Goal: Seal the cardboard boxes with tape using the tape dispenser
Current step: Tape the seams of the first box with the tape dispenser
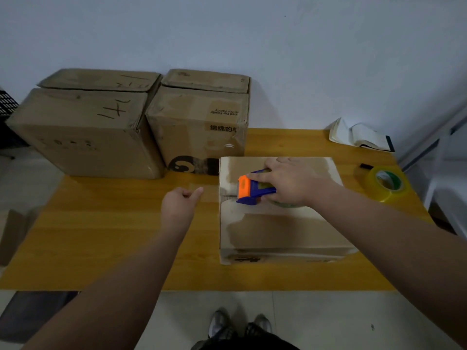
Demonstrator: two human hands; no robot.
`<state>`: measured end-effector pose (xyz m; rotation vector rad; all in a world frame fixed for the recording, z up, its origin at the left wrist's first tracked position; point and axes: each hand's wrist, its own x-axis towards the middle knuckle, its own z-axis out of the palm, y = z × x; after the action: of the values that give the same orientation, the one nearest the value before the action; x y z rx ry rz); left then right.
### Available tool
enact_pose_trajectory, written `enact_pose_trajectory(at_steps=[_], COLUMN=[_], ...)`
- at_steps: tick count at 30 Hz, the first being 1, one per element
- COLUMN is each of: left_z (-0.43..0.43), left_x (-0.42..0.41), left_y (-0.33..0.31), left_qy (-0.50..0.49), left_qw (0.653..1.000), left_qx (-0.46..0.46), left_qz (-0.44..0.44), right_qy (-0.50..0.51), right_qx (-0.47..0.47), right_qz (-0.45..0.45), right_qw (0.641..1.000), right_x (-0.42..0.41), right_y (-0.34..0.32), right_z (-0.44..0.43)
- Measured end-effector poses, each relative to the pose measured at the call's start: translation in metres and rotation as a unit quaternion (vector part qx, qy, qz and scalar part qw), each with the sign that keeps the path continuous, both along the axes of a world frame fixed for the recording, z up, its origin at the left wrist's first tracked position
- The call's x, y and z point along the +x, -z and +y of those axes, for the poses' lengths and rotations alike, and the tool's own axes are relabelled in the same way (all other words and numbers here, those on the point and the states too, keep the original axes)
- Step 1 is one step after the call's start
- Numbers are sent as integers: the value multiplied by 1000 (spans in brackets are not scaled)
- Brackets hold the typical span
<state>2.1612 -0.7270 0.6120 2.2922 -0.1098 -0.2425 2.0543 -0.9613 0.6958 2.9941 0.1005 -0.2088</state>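
- Wooden table (101, 236) before a pale wall: the work surface.
- Right hand (290, 183) grips the tape dispenser (252, 189), fingers curled over it, atop the near cardboard box (278, 228).
- Left hand (180, 200), left of that box, pinches the clear tape strip (208, 192) drawn from the dispenser.
- Left rear box (83, 127) and right rear box (199, 122) stand behind; spare tape roll (386, 184) far right.

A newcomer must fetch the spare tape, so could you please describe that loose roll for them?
On the wooden table, look to the right edge, beyond the flat box where the right hand grips the tape dispenser. The spare roll lies there, beside a small black object. It alone is a yellowish, see-through ring with a green core.
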Motion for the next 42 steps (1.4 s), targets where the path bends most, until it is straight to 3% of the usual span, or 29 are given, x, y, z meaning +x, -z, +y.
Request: enact_pose_trajectory(at_steps=[17,25,26,28,30,31,34,37,40,42], left_z=[-19,-24,-20,-11,-13,-19,-39,-45,-39,-35], left_x=[-5,-11,-13,-17,-22,-25,-38,-47,-49,-41], left_y=[26,29,26,21,10,3,-13,-10,-1,2], left_qy=[22,-35,-32,-25,-1,27,106,136,165,225], left_qw=[995,967,966,983,1000,999,970,939,909,906], left_qx=[43,22,59,107,19,-43,-159,-203,-253,-219], left_qz=[83,253,250,146,20,17,149,243,286,283], right_qy=[9,12,13,14,15,16,15,17,18,13], right_qx=[-18,-14,-14,-12,-12,-11,-16,-26,-31,-28], right_qz=[9,15,15,13,9,8,7,1,-5,-2], right_qw=[1000,1000,1000,1000,1000,1000,1000,1000,999,1000], right_x=[2,1,1,1,1,1,1,1,0,-1], right_y=[2,2,2,3,4,4,5,6,8,6], right_z=[11,12,12,11,11,11,11,14,14,12])
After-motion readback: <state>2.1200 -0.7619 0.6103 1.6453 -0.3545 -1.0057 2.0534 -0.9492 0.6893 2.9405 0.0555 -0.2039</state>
